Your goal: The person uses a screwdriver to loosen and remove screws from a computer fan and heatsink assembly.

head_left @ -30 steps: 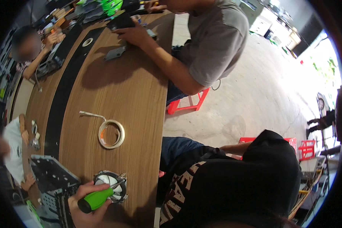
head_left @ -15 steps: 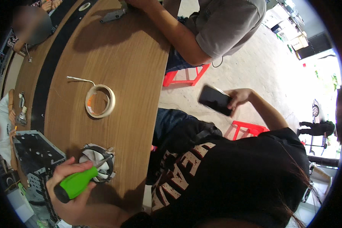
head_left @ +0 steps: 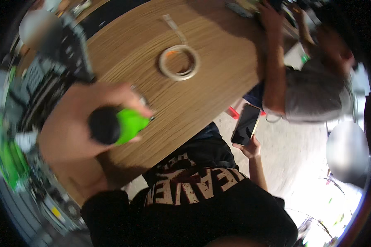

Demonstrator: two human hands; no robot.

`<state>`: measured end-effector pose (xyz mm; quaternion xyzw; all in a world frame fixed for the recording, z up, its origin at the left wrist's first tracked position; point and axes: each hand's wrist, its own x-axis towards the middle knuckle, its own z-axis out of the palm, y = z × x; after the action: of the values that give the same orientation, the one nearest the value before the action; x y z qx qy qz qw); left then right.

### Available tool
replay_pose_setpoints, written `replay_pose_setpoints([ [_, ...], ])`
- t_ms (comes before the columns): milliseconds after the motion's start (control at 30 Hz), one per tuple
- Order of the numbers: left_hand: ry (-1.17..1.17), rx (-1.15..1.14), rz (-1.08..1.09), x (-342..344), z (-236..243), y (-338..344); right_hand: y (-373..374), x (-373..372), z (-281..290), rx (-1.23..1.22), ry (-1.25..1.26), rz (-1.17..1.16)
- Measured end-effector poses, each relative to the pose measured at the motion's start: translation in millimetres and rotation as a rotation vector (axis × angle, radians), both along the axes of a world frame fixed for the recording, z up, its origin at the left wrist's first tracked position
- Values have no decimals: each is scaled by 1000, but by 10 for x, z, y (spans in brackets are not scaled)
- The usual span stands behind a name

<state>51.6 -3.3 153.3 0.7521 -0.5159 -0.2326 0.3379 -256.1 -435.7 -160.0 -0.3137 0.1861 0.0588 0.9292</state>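
My left hand (head_left: 80,117) is wrapped round a screwdriver with a green and black handle (head_left: 131,125). It is over the table at the left, and the picture is smeared there. Beneath that hand lies a small fan (head_left: 143,99), nearly all hidden by the fingers. Out past the table edge, my right hand (head_left: 252,149) grips a smartphone (head_left: 245,126) with a dark screen, held upright above the floor. A roll of cream tape (head_left: 196,61) rests on the wooden table, apart from both hands, with a white strip (head_left: 175,26) reaching away from it.
Metal computer-case parts (head_left: 72,53) stand at the left beside the fan. A green bag-like thing (head_left: 10,158) is at the far left. Across the table corner sits a person in a grey shirt (head_left: 313,92), arms over the tabletop. A red stool (head_left: 233,113) shows beneath the table edge.
The view has swung round, so the table now slants. My left hand with the screwdriver now covers most of the fan. The phone, still in my right hand, has turned more upright.
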Motion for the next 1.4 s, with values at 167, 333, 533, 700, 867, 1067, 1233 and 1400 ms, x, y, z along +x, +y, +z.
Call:
replay_pose_setpoints([
  [167, -129, -104, 16, -149, -50, -59, -25, 179, 102, -10, -57, 69],
  [333, -157, -155, -117, -96, 19, -254, 41, 267, 217, 112, -40, 93],
  [533, -316, -166, -130, -102, -10, -826, 83, 409, 252, 113, -14, 194],
  [700, -396, -164, -139, -208, 74, -1091, 94, 438, 185, 138, -12, 366],
  [867, -438, -167, -136, -228, 59, -1137, 114, 474, 111, 26, 12, 434],
  [1067, -475, -165, -115, -238, 52, -1186, 85, 531, 157, -167, 150, 481],
  [1233, -499, -167, -96, -281, 59, -1221, 33, 571, 111, -116, 90, 514],
  [1400, -518, -179, -39, -294, 63, -1170, 31, 627, -7, 190, 59, 392],
])
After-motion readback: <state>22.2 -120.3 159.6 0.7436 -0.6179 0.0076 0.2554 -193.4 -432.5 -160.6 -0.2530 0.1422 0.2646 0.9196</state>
